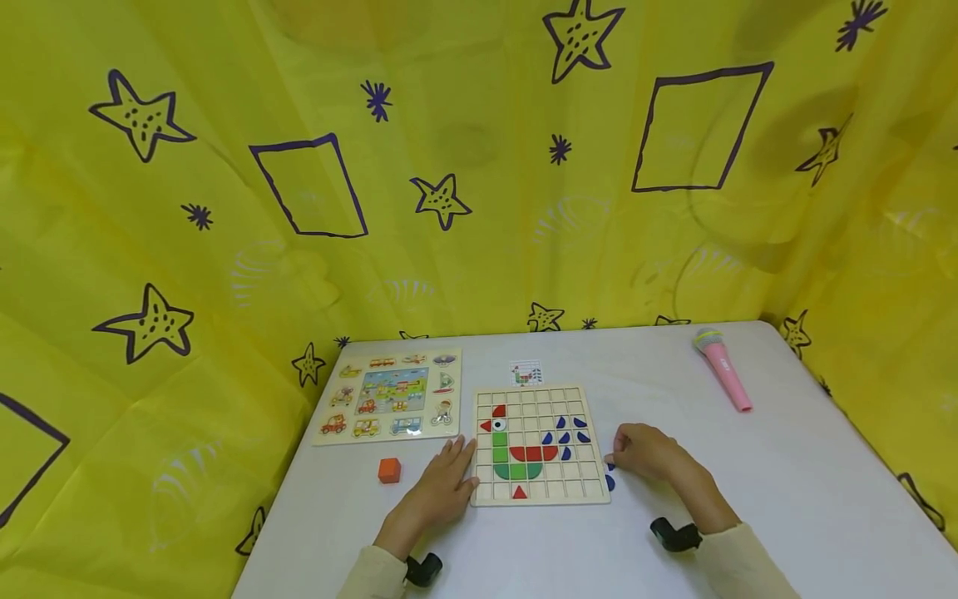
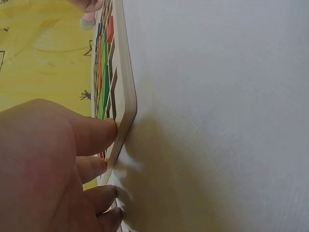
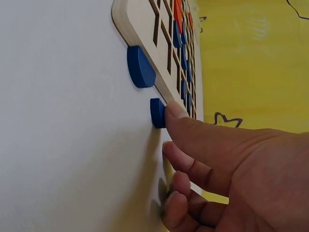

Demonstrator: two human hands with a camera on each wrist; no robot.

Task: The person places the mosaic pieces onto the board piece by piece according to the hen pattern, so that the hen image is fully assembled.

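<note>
A wooden grid board (image 1: 554, 491) lies on the table, with red, green and blue pieces forming a bird. At its left edge rests my left hand (image 1: 443, 482), fingertips along the wooden rim. In the left wrist view the thumb and spread fingers (image 2: 94, 135) touch that rim. Just past the board's right edge, my right hand (image 1: 649, 453) pinches a small blue rounded piece (image 3: 157, 113) low over the table, the thumb partly covering it. Beside it, against the board's edge, lies another blue rounded piece (image 3: 140, 67).
A vehicle picture puzzle (image 1: 322, 434) lies left of the board, with an orange cube (image 1: 389, 470) in front of it. Behind the board is a small bird picture card (image 1: 526, 373). A pink toy microphone (image 1: 726, 374) lies at the back right. Yellow curtains (image 1: 479, 274) surround the table.
</note>
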